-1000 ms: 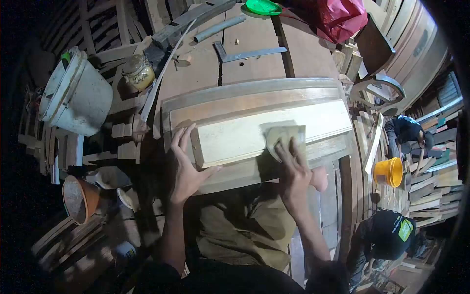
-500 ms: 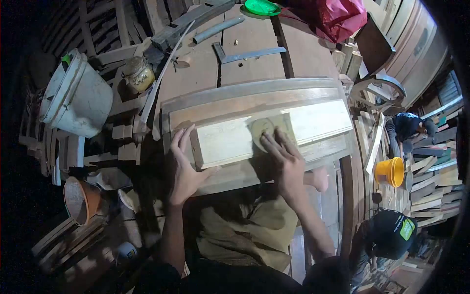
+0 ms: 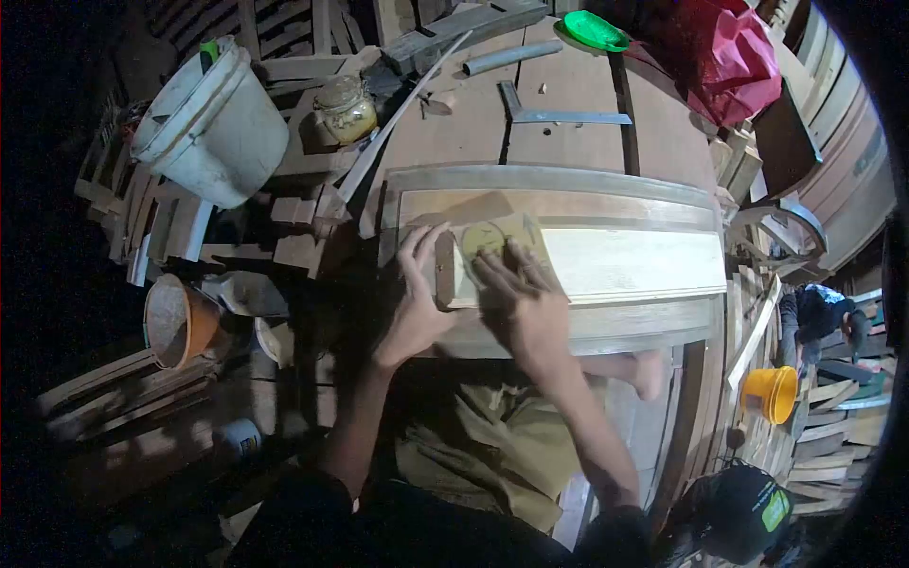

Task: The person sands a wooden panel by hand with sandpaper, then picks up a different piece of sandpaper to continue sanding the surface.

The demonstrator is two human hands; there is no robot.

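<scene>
A pale wooden board point(image 3: 634, 260) lies across a larger wooden panel with a curved top edge point(image 3: 606, 329). My left hand point(image 3: 415, 305) braces the board's left end, with its fingers at the upper corner and its thumb by the lower edge. Under the spread fingers of my right hand point(image 3: 532, 308) is a sheet of sandpaper point(image 3: 485, 235) with a printed back, pressed flat on the left part of the board. The sheet's upper edge reaches past the board onto the panel.
Beyond the panel, a metal square point(image 3: 568, 117), a grey tube point(image 3: 511, 57) and a green dish point(image 3: 595, 31) lie on the bench. A white bucket point(image 3: 222, 133) and a jar point(image 3: 346, 109) stand left. A yellow bucket point(image 3: 769, 393) and two people are at right.
My right hand and the sandpaper have slid from the middle of the board to its left end. The whole view has shifted, so the surroundings appear farther right.
</scene>
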